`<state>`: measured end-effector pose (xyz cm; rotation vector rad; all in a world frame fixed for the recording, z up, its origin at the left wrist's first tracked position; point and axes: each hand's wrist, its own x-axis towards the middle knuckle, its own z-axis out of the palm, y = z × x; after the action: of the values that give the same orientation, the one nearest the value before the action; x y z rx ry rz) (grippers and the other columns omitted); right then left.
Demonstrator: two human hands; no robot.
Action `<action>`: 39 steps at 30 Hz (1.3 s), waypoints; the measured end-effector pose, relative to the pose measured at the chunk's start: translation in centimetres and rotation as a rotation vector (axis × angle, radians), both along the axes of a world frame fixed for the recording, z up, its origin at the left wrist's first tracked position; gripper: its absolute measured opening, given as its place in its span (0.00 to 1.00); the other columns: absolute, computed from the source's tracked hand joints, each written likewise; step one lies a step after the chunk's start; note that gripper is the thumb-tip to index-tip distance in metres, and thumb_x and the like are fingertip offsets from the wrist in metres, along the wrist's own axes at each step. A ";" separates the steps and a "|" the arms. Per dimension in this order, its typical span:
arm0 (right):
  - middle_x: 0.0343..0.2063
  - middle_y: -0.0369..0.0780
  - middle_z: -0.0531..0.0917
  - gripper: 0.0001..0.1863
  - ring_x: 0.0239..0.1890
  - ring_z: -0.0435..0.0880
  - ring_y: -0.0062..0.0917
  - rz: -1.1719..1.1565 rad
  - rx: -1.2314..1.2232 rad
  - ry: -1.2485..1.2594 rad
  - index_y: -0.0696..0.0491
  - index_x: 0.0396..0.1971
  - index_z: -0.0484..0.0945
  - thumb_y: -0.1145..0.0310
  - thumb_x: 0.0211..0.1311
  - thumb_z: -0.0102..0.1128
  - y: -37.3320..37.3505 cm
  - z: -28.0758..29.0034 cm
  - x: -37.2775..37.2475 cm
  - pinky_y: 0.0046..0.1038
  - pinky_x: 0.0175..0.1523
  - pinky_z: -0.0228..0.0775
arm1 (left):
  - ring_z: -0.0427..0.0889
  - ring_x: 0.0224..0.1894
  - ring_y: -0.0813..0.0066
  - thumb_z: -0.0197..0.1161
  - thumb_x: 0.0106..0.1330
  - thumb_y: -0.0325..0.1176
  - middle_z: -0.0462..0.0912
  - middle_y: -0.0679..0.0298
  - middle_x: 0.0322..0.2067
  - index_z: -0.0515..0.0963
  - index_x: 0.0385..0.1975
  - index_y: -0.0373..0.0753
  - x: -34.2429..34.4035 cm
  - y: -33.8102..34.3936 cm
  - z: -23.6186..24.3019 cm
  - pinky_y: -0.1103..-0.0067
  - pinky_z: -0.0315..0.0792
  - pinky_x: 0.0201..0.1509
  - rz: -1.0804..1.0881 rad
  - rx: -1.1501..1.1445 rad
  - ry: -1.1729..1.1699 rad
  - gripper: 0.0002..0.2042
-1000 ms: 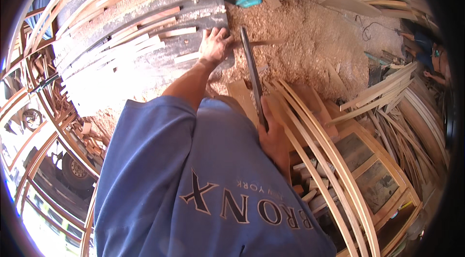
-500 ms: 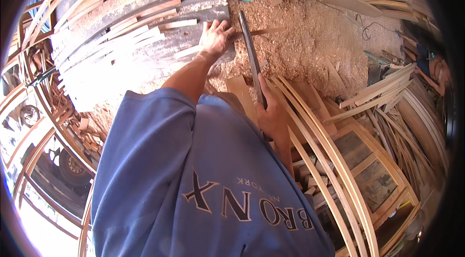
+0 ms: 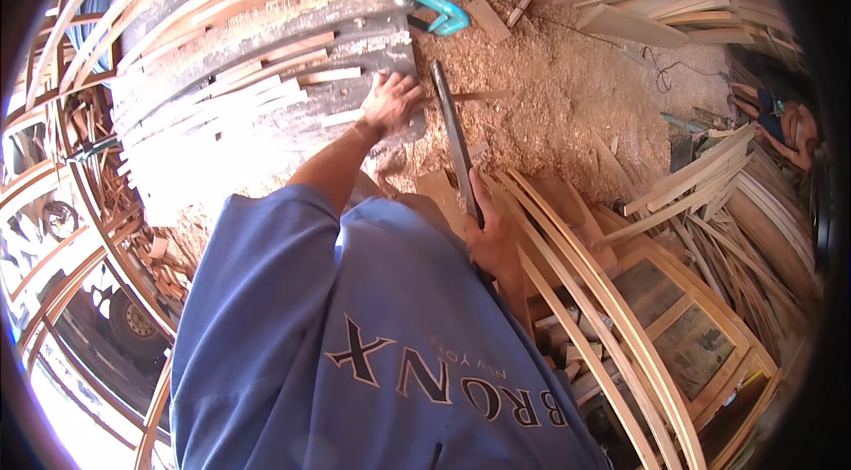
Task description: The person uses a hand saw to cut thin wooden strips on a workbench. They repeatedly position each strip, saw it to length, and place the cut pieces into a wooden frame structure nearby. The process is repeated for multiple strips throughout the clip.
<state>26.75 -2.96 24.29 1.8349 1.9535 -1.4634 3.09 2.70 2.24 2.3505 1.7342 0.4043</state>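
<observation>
My left hand lies at the right edge of the dark, dust-covered bench, its bent fingers over a thin brown wooden strip that sticks out to the right. My right hand grips a long, dark, straight bar-like tool pointing forward, its far end just right of my left hand. Pale wooden slats lie on the bench beside my left hand. A turquoise clamp is fixed near the bench's far right corner.
Shavings cover the ground right of the bench. Long curved strips run beside my right arm, over a wooden framed panel. Lumber piles stand right; wooden frames stand left. Another person is at the far right.
My right hand and the dark tool moved forward, then back toward me. My left hand stays on the strip. The scene sits slightly lower in the view now.
</observation>
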 end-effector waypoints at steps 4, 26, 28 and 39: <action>0.56 0.57 0.75 0.37 0.55 0.77 0.51 -0.070 -0.034 0.068 0.43 0.73 0.54 0.71 0.62 0.50 -0.4 0.2 -0.4 0.40 0.56 0.73 | 0.73 0.47 0.66 0.61 0.63 0.38 0.74 0.66 0.40 0.76 0.39 0.47 -0.9 0.0 0.3 0.62 0.62 0.53 0.019 -0.133 -0.103 0.08; 0.51 0.60 0.77 0.34 0.52 0.77 0.55 0.106 -0.077 -0.132 0.45 0.73 0.50 0.74 0.67 0.43 1.1 0.0 -3.6 0.48 0.56 0.69 | 0.70 0.51 0.63 0.56 0.67 0.52 0.73 0.65 0.43 0.80 0.38 0.51 -1.0 1.3 1.2 0.58 0.61 0.55 0.090 -0.294 -0.130 0.14; 0.49 0.60 0.78 0.34 0.51 0.78 0.55 0.113 -0.076 -0.160 0.45 0.73 0.50 0.74 0.67 0.43 0.8 0.9 -4.0 0.48 0.55 0.69 | 0.69 0.53 0.62 0.56 0.67 0.52 0.73 0.63 0.45 0.81 0.40 0.52 -1.1 1.5 1.5 0.57 0.60 0.57 0.085 -0.343 -0.141 0.14; 0.46 0.58 0.79 0.34 0.47 0.79 0.55 0.147 0.057 -0.095 0.41 0.73 0.53 0.73 0.67 0.44 1.7 1.0 -5.2 0.49 0.50 0.70 | 0.70 0.51 0.58 0.55 0.68 0.51 0.71 0.59 0.44 0.81 0.41 0.56 -1.3 1.3 0.2 0.54 0.62 0.55 0.035 -0.281 -0.137 0.12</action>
<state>21.54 -1.24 25.31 1.7074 2.0551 -1.2674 1.78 3.97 2.44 2.0504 1.6509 0.2965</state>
